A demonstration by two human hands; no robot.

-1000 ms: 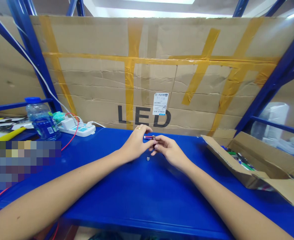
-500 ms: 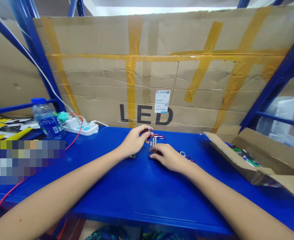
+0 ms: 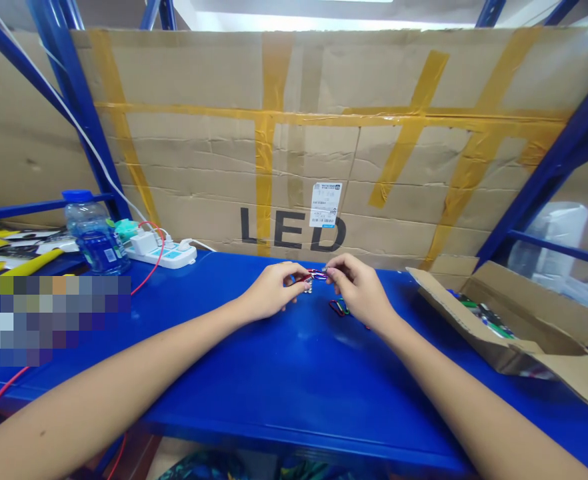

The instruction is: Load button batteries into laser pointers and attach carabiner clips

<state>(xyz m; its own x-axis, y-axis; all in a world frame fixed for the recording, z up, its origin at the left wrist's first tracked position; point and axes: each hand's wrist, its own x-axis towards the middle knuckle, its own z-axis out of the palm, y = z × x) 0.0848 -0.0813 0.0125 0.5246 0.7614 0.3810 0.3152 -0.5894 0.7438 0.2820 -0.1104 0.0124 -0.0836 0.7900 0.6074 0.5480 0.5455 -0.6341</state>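
My left hand (image 3: 277, 288) is closed in a pinch just above the blue tabletop; what sits between its fingertips is too small to make out. Small shiny silver pieces (image 3: 309, 287), like stacked button cells, show beside those fingertips, partly covered by them. To the right, my right hand (image 3: 358, 288) pinches a tiny greyish piece (image 3: 325, 270) between thumb and forefinger. Red and purplish carabiners (image 3: 318, 274) lie behind and between the two hands. Under my right hand are more carabiners (image 3: 340, 307), red, blue and green, partly hidden by it.
An open cardboard box (image 3: 479, 333) with small coloured items stands at the right. On the left are a blue-capped bottle (image 3: 94, 233), a white power strip (image 3: 169, 255) and a red cable (image 3: 149, 275). A large cardboard sheet (image 3: 214, 167) rises behind the blue table (image 3: 274, 387).
My right hand has risen from the tabletop, further from me and to the right, uncovering carabiners. My left hand has lowered slightly; the silver stack seen upright in its fingers is no longer visible there.
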